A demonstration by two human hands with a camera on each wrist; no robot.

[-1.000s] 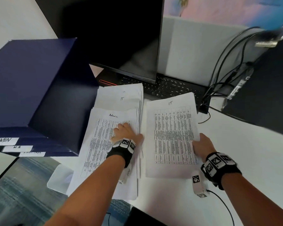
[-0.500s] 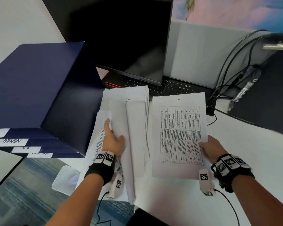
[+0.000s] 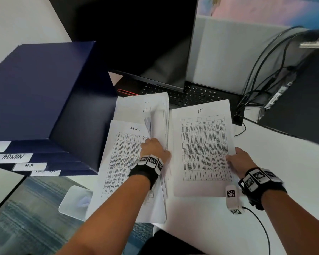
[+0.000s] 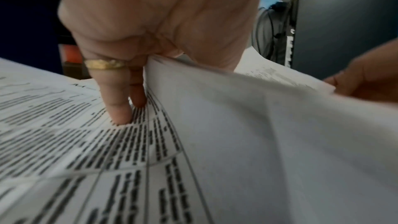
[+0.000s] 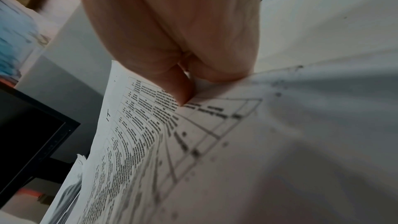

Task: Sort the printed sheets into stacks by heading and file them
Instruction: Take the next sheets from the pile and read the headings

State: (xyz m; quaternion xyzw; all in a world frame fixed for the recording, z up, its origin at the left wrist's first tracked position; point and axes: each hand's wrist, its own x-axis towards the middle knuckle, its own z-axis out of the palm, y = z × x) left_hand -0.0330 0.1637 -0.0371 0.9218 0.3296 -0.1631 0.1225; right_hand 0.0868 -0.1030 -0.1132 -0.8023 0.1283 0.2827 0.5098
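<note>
On the white desk lies a pile topped by a sheet headed "Admin" (image 3: 123,153). My left hand (image 3: 153,149) is on it, two fingers (image 4: 116,105) pressing the print. Its thumb side grips a bundle of lifted sheets (image 3: 158,126) that curl over to the right, blank backs (image 4: 258,142) showing. Behind them lies a pile headed "IT" (image 3: 136,109). To the right is a separate sheet headed "IT" (image 3: 203,144). My right hand (image 3: 239,159) pinches its right edge, thumb (image 5: 181,88) on top of the sheet (image 5: 140,142).
A navy file box (image 3: 35,89) stands at the left, with folders tabbed "ADMIN" (image 3: 13,157) and "H.R" below it. A laptop keyboard (image 3: 191,94) and dark monitor (image 3: 136,34) sit behind the papers. Cables (image 3: 261,85) and a black computer case (image 3: 302,100) are at the right.
My left hand went from lying flat on the Admin pile to lifting a bundle of its sheets, now turned over to the right. An Admin sheet shows beneath. The right hand kept its hold.
</note>
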